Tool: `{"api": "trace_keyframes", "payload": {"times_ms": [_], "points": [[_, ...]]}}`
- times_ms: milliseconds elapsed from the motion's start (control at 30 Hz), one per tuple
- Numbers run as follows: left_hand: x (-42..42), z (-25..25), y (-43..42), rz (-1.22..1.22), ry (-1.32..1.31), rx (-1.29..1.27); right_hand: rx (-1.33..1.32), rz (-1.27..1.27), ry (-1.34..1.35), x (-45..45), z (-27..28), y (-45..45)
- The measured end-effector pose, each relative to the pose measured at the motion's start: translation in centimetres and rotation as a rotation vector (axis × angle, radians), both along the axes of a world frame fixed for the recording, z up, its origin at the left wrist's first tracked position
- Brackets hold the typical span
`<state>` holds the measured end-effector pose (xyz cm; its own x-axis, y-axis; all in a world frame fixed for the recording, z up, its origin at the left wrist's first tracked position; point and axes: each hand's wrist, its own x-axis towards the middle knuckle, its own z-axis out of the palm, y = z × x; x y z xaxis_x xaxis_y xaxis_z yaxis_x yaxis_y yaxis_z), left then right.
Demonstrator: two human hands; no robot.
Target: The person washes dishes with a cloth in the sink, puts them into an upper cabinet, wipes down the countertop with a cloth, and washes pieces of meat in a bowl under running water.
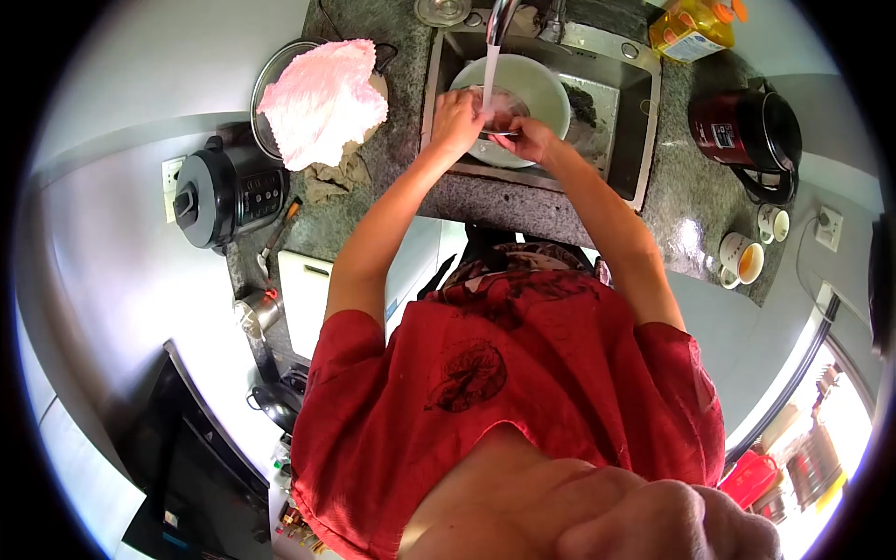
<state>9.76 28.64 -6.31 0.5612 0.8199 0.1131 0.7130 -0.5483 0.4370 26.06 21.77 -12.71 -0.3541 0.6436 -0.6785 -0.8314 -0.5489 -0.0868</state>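
Water runs from the faucet (501,23) into a steel sink (640,140). A large white basin (551,89) stands in the sink under the stream. Over the basin a small, shiny bowl (507,101) is held in the running water. My left hand (458,119) has its fingers on the bowl's left rim. On the bowl's lower right edge, my right hand (528,139) grips with fingers closed. The inside of the bowl is blurred by the water.
A pink cloth (322,103) covers a round pan at the left. Beyond it stands a dark cooker (229,191). To the right are a dark red kettle (742,135), two cups (740,259) and a yellow bottle (693,33). Dark scraps (581,105) lie in the sink.
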Motion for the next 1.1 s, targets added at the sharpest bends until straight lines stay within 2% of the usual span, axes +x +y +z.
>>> {"api": "trace_keyframes", "payload": {"times_ms": [133,200,233,267,333,367,400,467,533,600,633,667,733,800,867,933,1000,1033,1067,1100], "points": [[1.4,-0.2,-0.1,-0.154,0.091,-0.070,-0.033,0.096,-0.092,0.0,1.4,-0.7],[2.5,0.7,-0.6,-0.207,0.248,-0.268,0.035,0.217,-0.254,0.4,2.5,-1.3],[2.5,0.2,-0.8,-0.223,0.237,-0.154,0.031,0.212,-0.256,0.5,2.8,-1.7],[2.9,0.3,-1.0,-0.232,0.235,-0.156,0.021,0.213,-0.314,0.7,3.2,-2.3],[3.7,0.8,-1.9,-0.173,0.207,-0.373,0.012,0.211,-0.376,1.3,4.2,-3.3],[4.1,0.0,-2.8,-0.125,0.127,-0.331,0.022,0.191,-0.400,1.7,4.8,-3.8],[5.2,0.4,-3.5,0.008,0.189,-0.496,0.030,0.170,-0.421,2.1,5.6,-4.4],[5.9,-4.2,-4.3,0.077,0.082,-0.465,0.010,0.156,-0.420,2.8,6.5,-5.4],[7.1,-2.6,-4.5,0.102,0.066,-0.485,0.021,0.129,-0.445,3.7,5.6,-6.7],[8.0,-0.2,-3.8,-0.038,0.218,-0.527,0.013,0.098,-0.466,4.3,6.1,-7.1],[7.9,-1.2,-4.5,-0.081,0.194,-0.123,0.056,0.093,-0.486,4.7,6.9,-7.2],[8.0,-1.2,-4.6,-0.082,0.194,-0.122,0.101,0.089,-0.506,4.9,7.4,-7.1],[8.7,0.8,-4.5,-0.328,0.115,-0.061,0.104,0.065,-0.521,5.3,7.8,-6.5],[9.4,0.2,-3.7,-0.330,0.076,-0.055,0.103,0.040,-0.540,5.5,7.8,-5.7],[9.7,0.6,-2.3,-0.154,0.206,-0.209,0.228,0.110,-0.618,4.8,7.6,-4.3],[9.2,0.9,-1.2,0.130,0.024,-0.333,0.146,0.128,-0.643,4.0,8.0,-1.7],[7.5,-2.6,0.1,0.243,0.026,-0.359,0.187,0.287,-0.763,3.3,7.9,0.1],[6.8,-4.2,0.6,0.137,0.154,-0.331,0.192,0.283,-0.761,2.7,8.3,0.7],[6.1,-5.7,1.1,0.027,0.269,-0.293,0.213,0.406,-0.859,2.1,8.8,1.4],[5.5,-5.0,-0.3,0.279,-0.041,-0.410,0.235,0.531,-0.954,1.8,9.2,2.0]]}}
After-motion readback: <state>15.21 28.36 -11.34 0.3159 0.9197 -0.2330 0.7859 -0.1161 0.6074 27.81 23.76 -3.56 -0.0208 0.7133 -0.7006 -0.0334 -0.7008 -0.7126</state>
